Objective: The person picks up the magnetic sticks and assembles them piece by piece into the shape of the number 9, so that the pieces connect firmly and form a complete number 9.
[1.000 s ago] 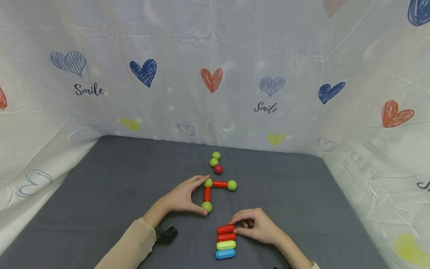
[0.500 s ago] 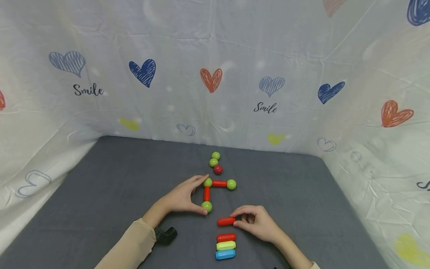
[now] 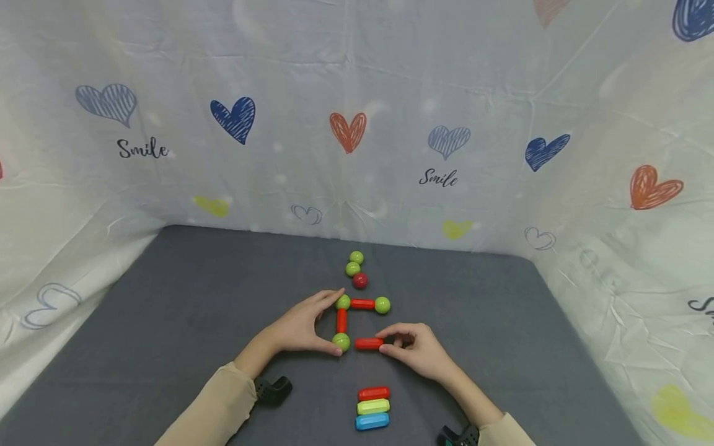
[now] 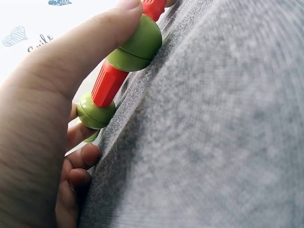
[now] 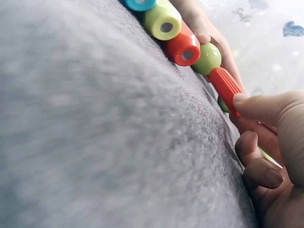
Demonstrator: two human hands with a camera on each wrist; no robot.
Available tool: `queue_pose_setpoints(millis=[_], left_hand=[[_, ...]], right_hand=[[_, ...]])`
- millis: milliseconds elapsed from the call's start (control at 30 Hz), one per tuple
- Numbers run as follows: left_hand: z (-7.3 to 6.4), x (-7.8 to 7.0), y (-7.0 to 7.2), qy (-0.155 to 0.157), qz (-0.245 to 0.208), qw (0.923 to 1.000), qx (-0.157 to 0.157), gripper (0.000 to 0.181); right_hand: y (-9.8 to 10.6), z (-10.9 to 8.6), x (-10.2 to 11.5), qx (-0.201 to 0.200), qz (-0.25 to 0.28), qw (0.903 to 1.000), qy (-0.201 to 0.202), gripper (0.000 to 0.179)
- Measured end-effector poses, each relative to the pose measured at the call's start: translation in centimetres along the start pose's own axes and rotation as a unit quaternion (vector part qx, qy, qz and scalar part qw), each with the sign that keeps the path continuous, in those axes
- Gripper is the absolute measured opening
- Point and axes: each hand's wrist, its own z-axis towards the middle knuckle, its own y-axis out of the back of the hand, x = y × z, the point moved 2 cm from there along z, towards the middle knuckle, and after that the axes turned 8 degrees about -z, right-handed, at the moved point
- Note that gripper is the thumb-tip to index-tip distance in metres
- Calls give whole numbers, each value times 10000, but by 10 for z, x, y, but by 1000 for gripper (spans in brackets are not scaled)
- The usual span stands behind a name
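Observation:
My left hand (image 3: 298,327) holds an L-shaped piece of magnetic balls and rods, thumb at the near green ball (image 3: 341,341) and forefinger at the corner green ball (image 3: 343,302). A red rod (image 3: 342,321) joins these two balls. From the corner, another red rod (image 3: 362,304) runs right to a third green ball (image 3: 382,305). Thumb and forefinger of my right hand (image 3: 415,352) pinch the right end of a loose red magnetic rod (image 3: 368,343). It lies level, pointing left at the near green ball with a small gap in the head view.
Closer to me lie a red rod (image 3: 374,393), a yellow-green rod (image 3: 373,407) and a blue rod (image 3: 372,422), side by side. Beyond the piece are two green balls (image 3: 352,269) and a red ball (image 3: 360,280). A printed white curtain (image 3: 390,210) borders the grey table (image 3: 223,266).
My right hand has drawn the top red rod away from the row and moved it forward, level with the near green ball. The left hand has stayed on the L-shaped piece.

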Motion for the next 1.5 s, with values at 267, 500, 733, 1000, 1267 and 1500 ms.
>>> queue_pose_setpoints(millis=[267, 500, 733, 1000, 1267, 1500], left_hand=[[-1, 0, -3, 8, -45, 10000, 48, 121], [-1, -2, -1, -8, -26, 10000, 52, 121], [-2, -2, 1, -24, -21, 10000, 37, 121], [-1, -2, 1, -4, -6, 10000, 35, 121], [0, 0, 1, -15, 15, 10000, 38, 122], [0, 0, 1, 11, 5, 10000, 56, 122]], right_hand=[[-4, -1, 3, 52, 174, 9998, -59, 20], [-7, -2, 3, 1, 188, 9998, -106, 20], [-10, -2, 4, -55, 146, 9998, -97, 19], [-10, -1, 3, -123, 87, 9999, -54, 19], [-10, 0, 2, -183, 2, 9998, -86, 20], [-11, 1, 1, -164, 9, 9998, -126, 20]])
